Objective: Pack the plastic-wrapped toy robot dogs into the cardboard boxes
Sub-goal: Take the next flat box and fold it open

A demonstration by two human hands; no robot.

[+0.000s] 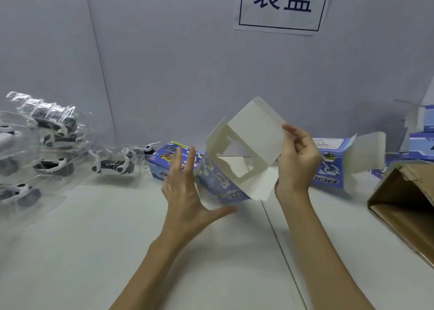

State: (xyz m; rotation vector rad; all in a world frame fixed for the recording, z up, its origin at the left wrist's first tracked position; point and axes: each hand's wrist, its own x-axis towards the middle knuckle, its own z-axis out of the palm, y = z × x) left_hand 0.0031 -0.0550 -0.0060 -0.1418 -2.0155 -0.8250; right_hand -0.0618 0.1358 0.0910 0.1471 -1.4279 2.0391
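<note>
A blue printed cardboard box (237, 164) with its white inside showing and its flaps spread is held above the white table, open end toward me. My left hand (187, 192) has straight spread fingers against the box's left side, thumb under it. My right hand (297, 161) holds the right side, fingers curled by the upper flap. One plastic-wrapped toy robot dog (112, 166) lies on the table to the left. A pile of several more wrapped dogs (40, 145) sits at the far left.
Another blue box (169, 161) lies behind my left hand. A further blue box (338, 166) with an open white flap lies to the right. A brown carton (404, 204) stands open at the right edge. A grey wall with a paper sign (281, 4) rises behind.
</note>
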